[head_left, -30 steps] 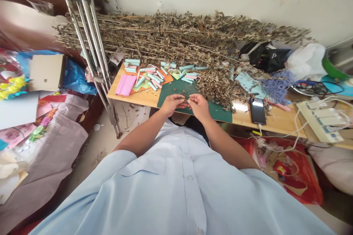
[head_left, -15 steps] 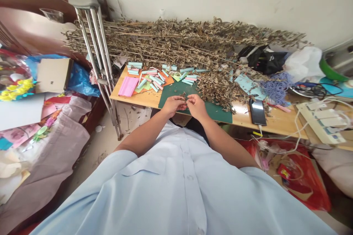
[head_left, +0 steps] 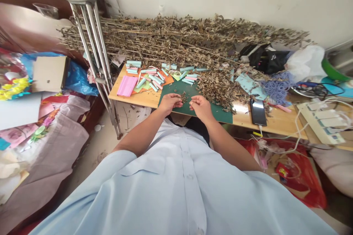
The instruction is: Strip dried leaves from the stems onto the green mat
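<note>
My left hand [head_left: 169,104] is closed on a small clump of dried leaves [head_left: 183,98], which pokes out past its fingertips. A short gap away, my right hand [head_left: 201,106] has its fingers pinched together; whatever they hold, if anything, is too small to make out. Both hands are over the front of a dark green mat [head_left: 176,89]. A heap of loose dried leaves [head_left: 217,90] lies just beyond my right hand. Behind my left hand are pink and light blue paper rolls [head_left: 156,78] on coloured paper sheets, with a folded pink sheet [head_left: 127,86] at their left.
Long dried leafy stalks [head_left: 165,36] cover the back of the table along the wall. Metal crutches [head_left: 95,44] lean at the left. A phone [head_left: 258,112] on a cable, a power strip [head_left: 320,123] and blue cord [head_left: 278,87] are at the right.
My hands, together before, have moved apart; the right one has shifted right. The leaf clump stays at my left fingertips and shows more. The view has tilted slightly.
</note>
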